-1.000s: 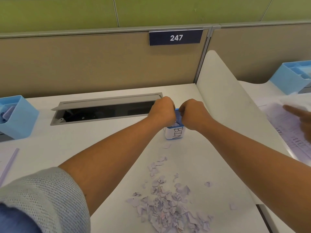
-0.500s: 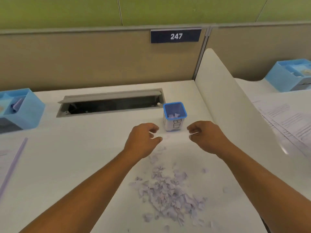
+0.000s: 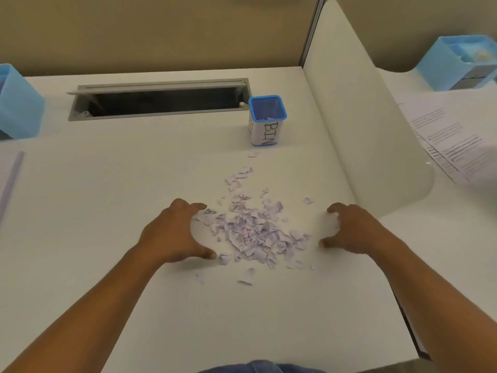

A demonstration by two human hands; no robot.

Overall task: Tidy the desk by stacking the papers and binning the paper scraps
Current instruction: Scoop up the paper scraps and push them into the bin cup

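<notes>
Scraps (image 3: 252,230) lie in 1 loose heap on the desk (image 3: 134,184), with some stray bits around it. The left hand (image 3: 172,235) is at 9 o'clock of the heap, fingertips at its edge. The right hand (image 3: 352,230) is at 3 o'clock, a little apart. Both are spread, with fingers slightly bent, and hold nothing.

The bin (image 3: 266,122) stands upright at 12 o'clock, apart from the heap, with a few scraps inside. At 2 o'clock a white divider (image 3: 357,130) stands between the heap and the papers (image 3: 451,135). A cable slot (image 3: 161,99) is at 11 o'clock, a blue box (image 3: 18,109) at 10 o'clock and a second box (image 3: 457,63) at 2 o'clock.
</notes>
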